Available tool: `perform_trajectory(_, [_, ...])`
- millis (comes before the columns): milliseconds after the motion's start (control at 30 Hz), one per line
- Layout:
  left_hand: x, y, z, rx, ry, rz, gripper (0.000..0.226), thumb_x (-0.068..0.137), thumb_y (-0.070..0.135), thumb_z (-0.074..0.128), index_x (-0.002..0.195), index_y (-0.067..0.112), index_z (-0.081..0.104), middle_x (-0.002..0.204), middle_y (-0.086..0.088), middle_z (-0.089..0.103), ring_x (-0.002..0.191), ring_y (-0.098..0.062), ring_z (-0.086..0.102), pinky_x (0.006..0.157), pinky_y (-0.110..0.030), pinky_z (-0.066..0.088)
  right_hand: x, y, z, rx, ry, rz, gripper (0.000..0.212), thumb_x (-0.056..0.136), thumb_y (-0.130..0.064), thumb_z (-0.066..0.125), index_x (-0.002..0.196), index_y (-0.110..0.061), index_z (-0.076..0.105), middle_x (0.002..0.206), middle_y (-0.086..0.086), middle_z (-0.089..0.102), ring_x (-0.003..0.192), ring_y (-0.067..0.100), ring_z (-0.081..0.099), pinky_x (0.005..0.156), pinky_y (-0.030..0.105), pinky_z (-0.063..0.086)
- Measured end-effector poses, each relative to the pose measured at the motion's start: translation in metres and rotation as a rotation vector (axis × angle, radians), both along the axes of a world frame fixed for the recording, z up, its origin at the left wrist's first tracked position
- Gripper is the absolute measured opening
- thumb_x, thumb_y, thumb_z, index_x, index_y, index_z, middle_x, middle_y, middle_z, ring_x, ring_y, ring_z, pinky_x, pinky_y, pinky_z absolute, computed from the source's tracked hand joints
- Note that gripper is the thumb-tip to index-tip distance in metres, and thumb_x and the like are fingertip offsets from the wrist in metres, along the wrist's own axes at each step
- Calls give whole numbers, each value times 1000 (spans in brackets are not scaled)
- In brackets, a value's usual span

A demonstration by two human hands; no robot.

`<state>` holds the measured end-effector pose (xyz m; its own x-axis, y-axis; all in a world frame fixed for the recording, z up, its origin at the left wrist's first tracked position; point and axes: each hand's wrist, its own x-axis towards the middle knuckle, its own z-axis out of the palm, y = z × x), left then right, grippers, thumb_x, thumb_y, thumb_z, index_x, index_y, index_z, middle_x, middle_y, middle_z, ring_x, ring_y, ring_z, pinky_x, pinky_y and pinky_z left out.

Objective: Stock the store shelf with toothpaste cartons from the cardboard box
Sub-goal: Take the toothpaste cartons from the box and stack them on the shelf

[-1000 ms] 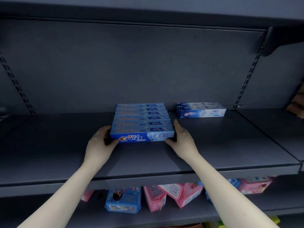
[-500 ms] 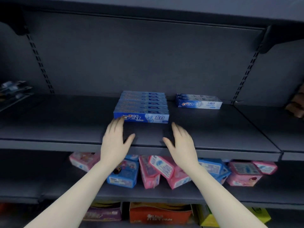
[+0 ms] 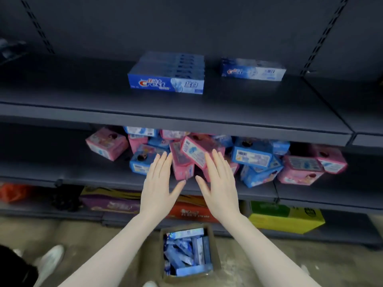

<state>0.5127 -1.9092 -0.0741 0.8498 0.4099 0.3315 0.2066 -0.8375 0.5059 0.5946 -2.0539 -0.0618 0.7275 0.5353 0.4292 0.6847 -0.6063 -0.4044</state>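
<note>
At the far left a white shoe (image 3: 48, 258) is standing on the pale concrete floor (image 3: 87, 241), and above it the dark grey metal store shelf (image 3: 62, 94) is running across the view. Moving right, the left hand (image 3: 159, 183) is hovering with fingers straight and spread, its grip released and holding nothing, in front of the jumble of pink and blue square packs (image 3: 207, 158) on the lower shelf. Above it, a row of blue rectangular toothpaste cartons (image 3: 167, 74) is lying flat on the store shelf, long axes running left to right, the front face reading "Crest" with Chinese characters I cannot read for sure. Below and between both hands, the open brown cardboard box (image 3: 214, 253) is sitting on the floor, holding more blue cartons (image 3: 186, 252) lying loosely at mixed angles, mostly pointing away from the person. The right hand (image 3: 219, 183) is likewise flat and released, empty. The box is lying directly beneath the wrists, about equally near either hand, so the coming reach is probably a drop straight down. Further right, a paler blue-and-white toothpaste carton stack (image 3: 252, 70) is resting apart from the first, also marked "Crest". Lower right, a yellow-green cardboard case (image 3: 286, 218) is sitting on the bottom shelf.
</note>
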Motion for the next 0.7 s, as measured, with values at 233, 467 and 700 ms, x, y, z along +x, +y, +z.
perform_trajectory(233, [-10,-21,-71,-93,167,-42,76,89,47,54,149,18,18,156,3,16,144,-9,4,115,-31,17,-19,-16,-82,-112,181,-29,60,94,-46,30,146,-17,28,153,3,27,142,14,18,114,22,5])
perform_trajectory(467, [-15,-27,-176,-176,337,-57,77,89,45,55,149,18,16,157,6,15,146,-11,5,116,-34,20,-30,-19,-185,-194,364,-85,64,90,-49,26,145,-17,30,153,2,28,142,19,23,113,26,11])
perform_trajectory(700, [-30,-33,-313,-220,472,-76,81,88,43,57,149,15,13,157,2,15,146,-14,5,114,-25,9,-35,-20,-322,-274,505,-136,63,90,-47,26,143,-13,35,149,5,35,139,23,30,113,30,21])
